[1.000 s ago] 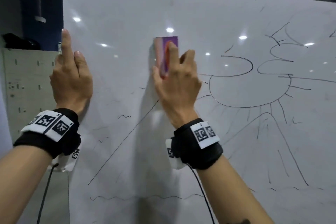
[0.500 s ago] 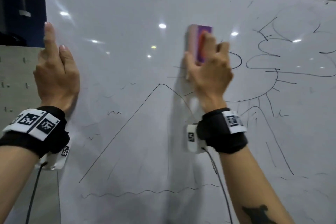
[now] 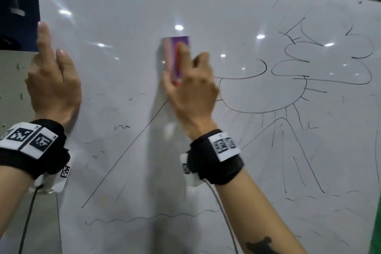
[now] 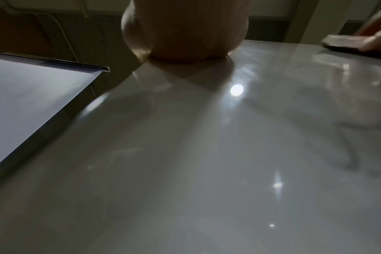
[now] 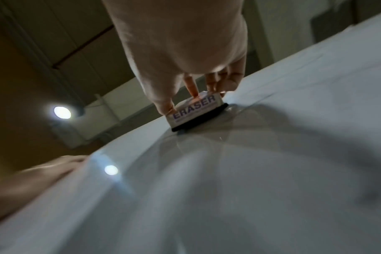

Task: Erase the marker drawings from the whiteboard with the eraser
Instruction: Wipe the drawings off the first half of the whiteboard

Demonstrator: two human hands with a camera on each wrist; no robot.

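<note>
The whiteboard [image 3: 127, 12] stands upright in front of me. On it are a black sun [image 3: 261, 97], clouds [image 3: 321, 64], mountain lines [image 3: 123, 154] and a wavy line [image 3: 152, 217]. My right hand [image 3: 179, 64] grips the purple and white eraser [image 3: 175, 55] and presses it flat on the board, just left of the sun. The right wrist view shows its ERASER label [image 5: 194, 108] and its dark felt on the surface. My left hand [image 3: 51, 72] rests on the board's left edge, index finger straight up, its heel [image 4: 185, 34] pressing the surface.
A grey perforated panel [image 3: 12, 80] stands behind the board's left edge. A pale blue sheet [image 4: 33, 96] lies beyond that edge in the left wrist view. A green strip [image 3: 376, 233] shows at the lower right. Faint smears mark the board's left part.
My right hand swept the eraser right to the sun's left edge, then back left to where it is now. The left hand stayed at the board's edge.
</note>
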